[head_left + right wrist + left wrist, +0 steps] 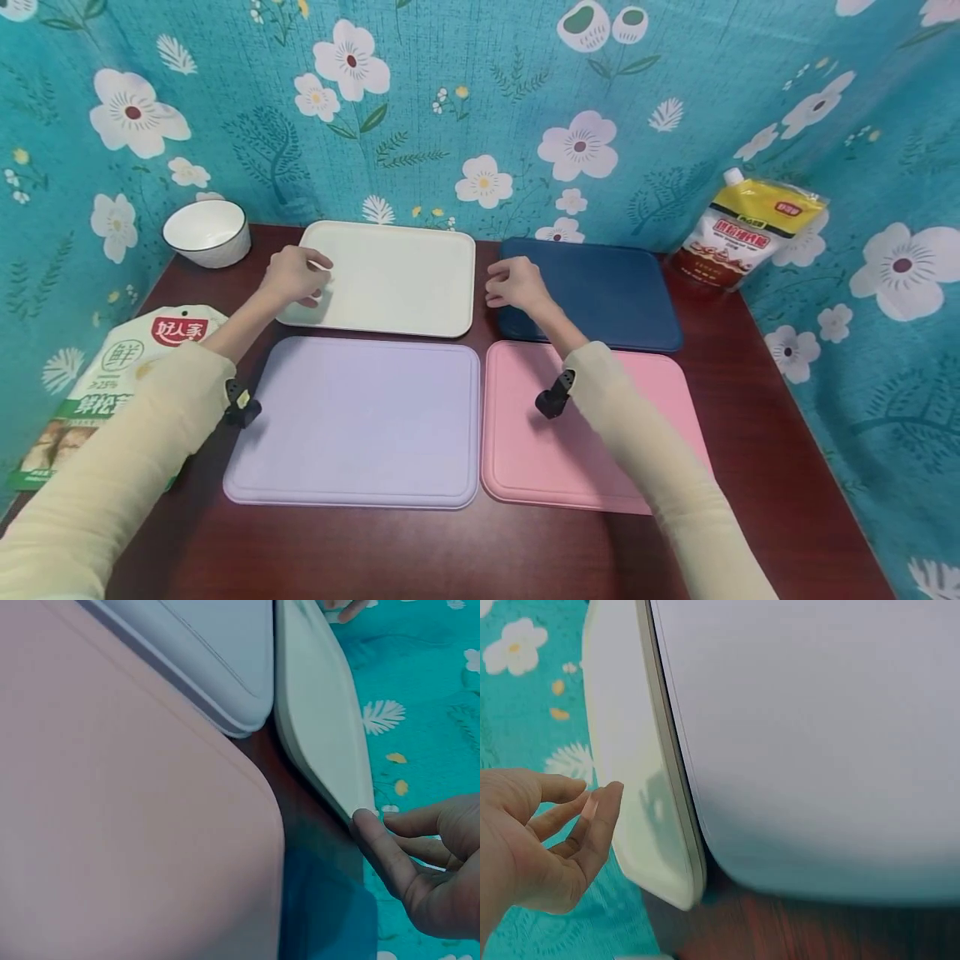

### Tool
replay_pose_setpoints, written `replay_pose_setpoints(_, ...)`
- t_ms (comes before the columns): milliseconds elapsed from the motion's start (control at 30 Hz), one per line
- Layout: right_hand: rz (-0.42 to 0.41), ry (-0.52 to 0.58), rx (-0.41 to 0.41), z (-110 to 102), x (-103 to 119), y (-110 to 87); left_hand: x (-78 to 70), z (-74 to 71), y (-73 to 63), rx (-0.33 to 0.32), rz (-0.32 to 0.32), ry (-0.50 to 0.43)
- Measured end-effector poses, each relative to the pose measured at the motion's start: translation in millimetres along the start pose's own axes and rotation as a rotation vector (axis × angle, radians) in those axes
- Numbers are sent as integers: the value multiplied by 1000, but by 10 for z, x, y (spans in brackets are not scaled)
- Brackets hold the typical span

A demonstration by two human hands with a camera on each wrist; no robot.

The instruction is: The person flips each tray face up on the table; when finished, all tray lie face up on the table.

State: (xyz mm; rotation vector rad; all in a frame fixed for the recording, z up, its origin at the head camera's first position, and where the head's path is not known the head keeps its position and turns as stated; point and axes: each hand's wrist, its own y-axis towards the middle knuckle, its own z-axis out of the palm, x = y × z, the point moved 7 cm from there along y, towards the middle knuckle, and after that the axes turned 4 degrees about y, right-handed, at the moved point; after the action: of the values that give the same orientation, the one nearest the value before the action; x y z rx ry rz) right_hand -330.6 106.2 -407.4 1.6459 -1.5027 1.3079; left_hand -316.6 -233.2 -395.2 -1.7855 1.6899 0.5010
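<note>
My left hand [295,277] hovers over the left side of a cream rectangular board [405,279]. Its fingers bend loosely, and the left wrist view shows a gap between thumb and fingertips with nothing held. The right hand [517,284] is at the left edge of a navy board [603,292], beside the gap separating it from the cream one. Those fingers are also loosely bent around nothing; whether they touch a board I cannot tell. In front lie a lavender board [360,425] and a pink board [525,433], the latter partly covered by the right forearm.
At the back left stands a white bowl [208,229]. A white and green food pouch [112,367] lies partly behind the left sleeve. A yellow and red spouted pouch [738,237] leans at the back right. Floral fabric [450,100] hangs behind the dark red table [390,554].
</note>
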Motion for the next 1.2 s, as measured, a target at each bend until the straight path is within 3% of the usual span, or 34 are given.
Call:
replay_pose_setpoints(400,-6,-19,-34,-471,-170,-308,-363,475,-60,64,74,-117)
replay_pose_setpoints(567,-5,-104,-45,-739,-269,-461,-534,684,-106,89,105,-164)
replay_pose_setpoints(867,11,-246,-60,-1334,-514,-790,-854,1065,-152,146,70,-457)
replay_pose_setpoints(1200,74,-183,-135,-1876,-869,-931,-1274,1439,-139,122,63,-537)
